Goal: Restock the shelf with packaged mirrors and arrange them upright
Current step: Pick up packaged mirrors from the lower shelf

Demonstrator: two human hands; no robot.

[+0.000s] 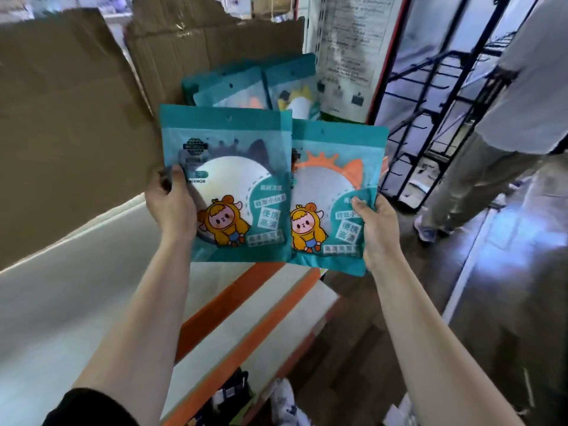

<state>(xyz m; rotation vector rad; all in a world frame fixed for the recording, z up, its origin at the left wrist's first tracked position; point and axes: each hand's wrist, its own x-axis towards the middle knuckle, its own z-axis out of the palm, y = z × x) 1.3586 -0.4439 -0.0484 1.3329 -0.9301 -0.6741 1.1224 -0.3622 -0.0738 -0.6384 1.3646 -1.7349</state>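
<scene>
Nearest the lens, a black sleeve point(92, 407) is seen at the lower left, with both bare forearms stretched forward above the shelves. The left hand point(170, 207) is closed on the left edge of the dark pack point(233, 167): the thumb is laid on the front and the fingers are curled behind. The right hand point(379, 229) is closed on the lower right edge of the orange pack point(335, 186), the thumb pressed on the front and the fingers hidden behind. Both packs are held upright in the air, face to the camera, over the front of the shelf point(92, 272). The dark pack is overlapped onto the left edge of the orange pack, and is held a little higher.

Behind them, the stocked packs point(292, 87) are stood upright side by side at the back of the shelf. Torn cardboard point(70, 118) is propped along the shelf to their left and behind them. Below, a lower shelf point(276, 318) with an orange front edge is seen. To the right, a black wire rack point(430, 118) is stood on the glossy floor point(507, 272), and a person point(522, 103) in a pale top is seen beside it.
</scene>
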